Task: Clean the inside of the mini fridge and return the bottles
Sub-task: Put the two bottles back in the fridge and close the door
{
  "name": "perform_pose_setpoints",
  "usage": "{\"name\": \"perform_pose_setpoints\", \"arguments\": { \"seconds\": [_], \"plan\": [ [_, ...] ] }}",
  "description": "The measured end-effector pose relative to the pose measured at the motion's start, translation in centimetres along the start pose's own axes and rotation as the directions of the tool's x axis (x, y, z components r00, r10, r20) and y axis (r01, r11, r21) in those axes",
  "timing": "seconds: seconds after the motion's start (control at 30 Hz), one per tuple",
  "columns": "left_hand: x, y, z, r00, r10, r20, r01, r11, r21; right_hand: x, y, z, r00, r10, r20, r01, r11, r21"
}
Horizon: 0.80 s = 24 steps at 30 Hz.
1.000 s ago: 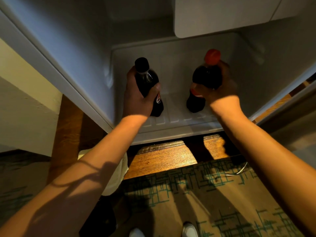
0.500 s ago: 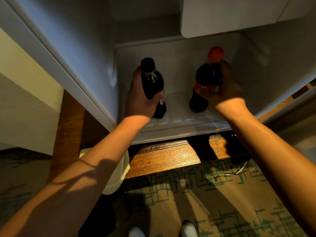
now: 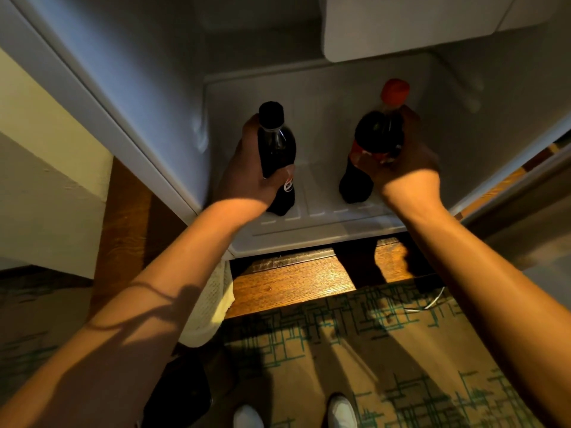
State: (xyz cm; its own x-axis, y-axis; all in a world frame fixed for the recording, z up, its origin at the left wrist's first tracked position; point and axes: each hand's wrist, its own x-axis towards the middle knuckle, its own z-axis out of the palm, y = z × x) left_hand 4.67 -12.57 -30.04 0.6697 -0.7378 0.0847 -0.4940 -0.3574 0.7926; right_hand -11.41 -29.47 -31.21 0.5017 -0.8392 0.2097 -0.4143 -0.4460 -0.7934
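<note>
You are returning the bottles: your left hand (image 3: 247, 177) grips the black-capped cola bottle (image 3: 276, 156) and your right hand (image 3: 401, 162) the red-capped one (image 3: 375, 140), fingers curled round each, both seemingly standing on the mini fridge floor (image 3: 321, 193), so next let go gently.

A hotel-style room: a white mini fridge (image 3: 309, 233) sits in a wooden cabinet (image 3: 293, 282) above patterned carpet (image 3: 386, 350).
</note>
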Motion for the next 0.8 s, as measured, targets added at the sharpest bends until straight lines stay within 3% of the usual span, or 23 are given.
{"name": "perform_pose_setpoints", "arguments": {
  "seconds": [0.4,0.8],
  "plan": [
    [-1.5,-0.8,1.7,0.985,-0.05,-0.165,0.027,0.99,-0.135,-0.4,-0.3,0.1,0.999,-0.036,-0.011,0.036,0.998,-0.059],
    [-0.9,0.4,1.0,0.976,-0.132,-0.172,0.094,0.973,-0.212,-0.6,-1.0,-0.3,1.0,-0.007,0.019,0.008,0.999,-0.039]
  ]
}}
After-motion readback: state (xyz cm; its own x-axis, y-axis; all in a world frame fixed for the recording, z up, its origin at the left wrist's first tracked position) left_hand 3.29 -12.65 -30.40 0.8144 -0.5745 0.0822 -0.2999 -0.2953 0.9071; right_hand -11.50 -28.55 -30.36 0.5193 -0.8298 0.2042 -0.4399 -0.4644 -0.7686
